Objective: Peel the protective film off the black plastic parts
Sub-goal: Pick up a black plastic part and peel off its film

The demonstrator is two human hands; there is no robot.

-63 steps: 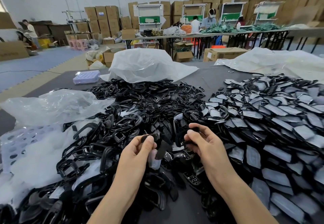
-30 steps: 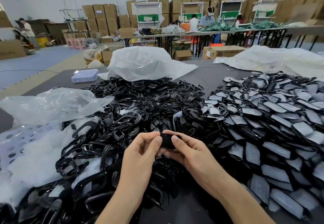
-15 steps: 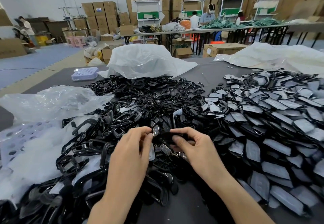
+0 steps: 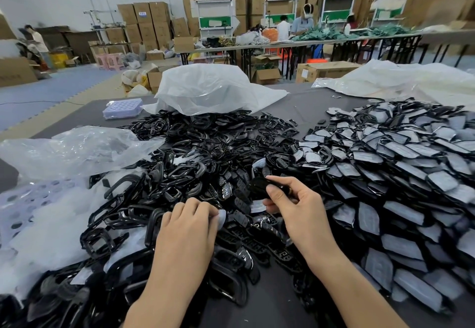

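Head view of a sorting table (image 4: 311, 104). 1 black plastic part (image 4: 257, 186) is pinched between the thumb and bent forefinger of the right hand (image 4: 298, 212) and is held just above the middle of the heaps. The remaining fingers of that hand are curled loosely beneath it. The fingers of the left hand (image 4: 187, 227) are curled inward, and a pale piece of film (image 4: 221, 218) is gripped at their tips, just left of and below the held part. 2 heaps are shown: bare black loop-shaped parts (image 4: 205, 145) at centre and left, and parts still faced with grey film (image 4: 401, 163) at right. A white plastic bag (image 4: 205, 88) lies behind the central heap, a clear bag (image 4: 72, 148) at left, and a lilac perforated tray (image 4: 122, 108) near the far edge. A label (image 4: 305, 73) is carried by a cardboard box (image 4: 331, 69) beyond the table; its writing cannot be read.
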